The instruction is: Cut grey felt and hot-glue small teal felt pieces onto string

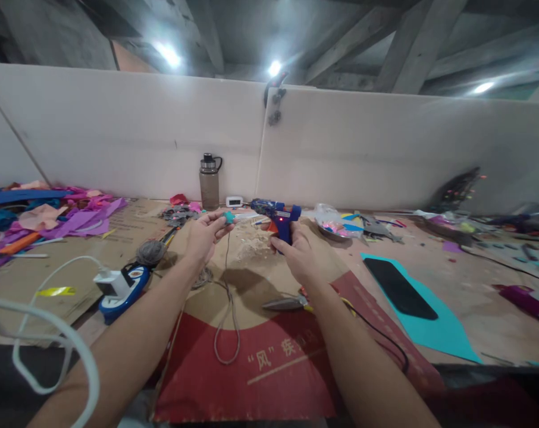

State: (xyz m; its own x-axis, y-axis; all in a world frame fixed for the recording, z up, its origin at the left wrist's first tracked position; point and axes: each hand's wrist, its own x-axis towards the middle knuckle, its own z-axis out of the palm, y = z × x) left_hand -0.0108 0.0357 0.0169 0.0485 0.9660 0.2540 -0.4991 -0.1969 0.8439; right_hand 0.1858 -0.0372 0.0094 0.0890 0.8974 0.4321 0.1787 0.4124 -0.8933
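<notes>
In my right hand (291, 249) is a blue hot glue gun (285, 220), its fingers wrapped round the handle and its nozzle pointing left. A small red light glows on the gun's side. My left hand (204, 235) pinches a small teal piece (228, 217) just left of the nozzle, with a gap between them. From that piece a grey cord (227, 291) hangs down and loops onto the red and tan cardboard (198, 368). Scissors (285, 304) lie under my right forearm, their handles partly hidden.
A water bottle (209, 184) stands by the white partition. Left are a blue power strip (127, 297) with a white charger, a ball of grey yarn (150, 252) and coloured scraps (73, 217). Right, a black phone (401, 288) lies on teal sheet; a black cable (381, 336) runs nearby.
</notes>
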